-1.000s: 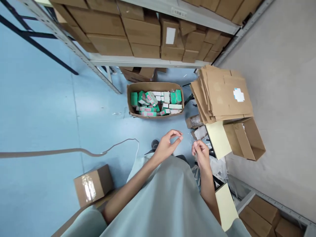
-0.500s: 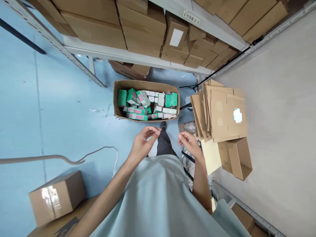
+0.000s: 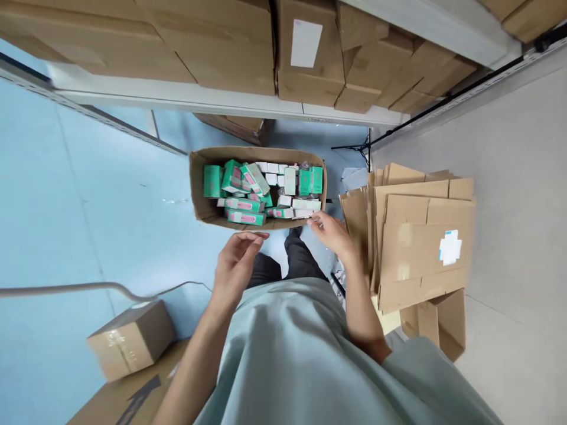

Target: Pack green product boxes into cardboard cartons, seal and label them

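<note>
An open cardboard box (image 3: 199, 215) stands on the floor in front of me. Inside it lie several small green-and-white cartons (image 3: 245, 205), some with pink panels, along with white cartons (image 3: 305, 204). My left hand (image 3: 237, 260) hovers just short of the near wall, left of the middle. Its fingers are stretched out loosely, the thumb close to them, and nothing shows in it. At the box's near right corner, my right hand (image 3: 332, 233) has its slightly bent fingers apart and the fingertips by the rim. Whether they touch the rim I cannot tell.
Flattened cardboard boxes (image 3: 425, 236) stand stacked at the right, above an open empty carton (image 3: 452, 324). A shelf (image 3: 186, 97) full of brown boxes spans the far side. A taped box (image 3: 133, 339) and a cable (image 3: 101, 286) lie at left. A black stand (image 3: 365, 147) is behind right.
Both hands have moved forward to the box. My left hand has shifted left, and my right hand has reached the near right corner. The view has come closer to the shelf.
</note>
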A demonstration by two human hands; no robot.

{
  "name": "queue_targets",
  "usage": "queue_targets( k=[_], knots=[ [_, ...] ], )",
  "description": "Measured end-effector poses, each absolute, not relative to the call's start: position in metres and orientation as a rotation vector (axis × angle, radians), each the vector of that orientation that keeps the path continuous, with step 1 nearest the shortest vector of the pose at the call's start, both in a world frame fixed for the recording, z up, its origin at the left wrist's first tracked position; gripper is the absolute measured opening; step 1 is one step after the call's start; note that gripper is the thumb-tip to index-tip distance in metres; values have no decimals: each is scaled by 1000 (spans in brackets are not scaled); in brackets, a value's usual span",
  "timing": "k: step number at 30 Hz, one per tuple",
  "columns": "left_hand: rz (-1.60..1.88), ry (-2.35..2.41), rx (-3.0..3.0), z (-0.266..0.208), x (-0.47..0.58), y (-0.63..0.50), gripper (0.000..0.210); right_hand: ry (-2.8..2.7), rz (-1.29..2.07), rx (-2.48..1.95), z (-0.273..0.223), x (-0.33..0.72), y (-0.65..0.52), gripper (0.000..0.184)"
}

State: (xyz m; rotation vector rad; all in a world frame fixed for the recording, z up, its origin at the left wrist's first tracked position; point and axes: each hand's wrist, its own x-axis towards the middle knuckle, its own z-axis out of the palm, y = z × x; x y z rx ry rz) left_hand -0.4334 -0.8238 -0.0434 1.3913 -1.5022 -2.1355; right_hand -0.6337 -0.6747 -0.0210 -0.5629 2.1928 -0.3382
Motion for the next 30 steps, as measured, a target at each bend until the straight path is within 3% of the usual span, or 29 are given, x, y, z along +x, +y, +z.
queue_targets(
  k=[12,19,25,28,30],
  knots=[
    [-2557,-1076,1534,-165,-529,-804,34,2255,108,-521,-122,-698,-766,36],
    [-2614,-932,1608,-222,-532,-805,39,2227,262,-429,-184,-700,-793,37],
    [-2745,-653,1741,-292,-563,-811,18,2253,385,-351,-246,-733,-802,43],
    [-2776,-283,1867,-341,-595,-808,5,2258,423,-330,-292,-761,-803,58],
    [-2763,-10,1897,-378,-614,-804,8,2279,427,-346,-328,-783,-803,69]
  ],
)
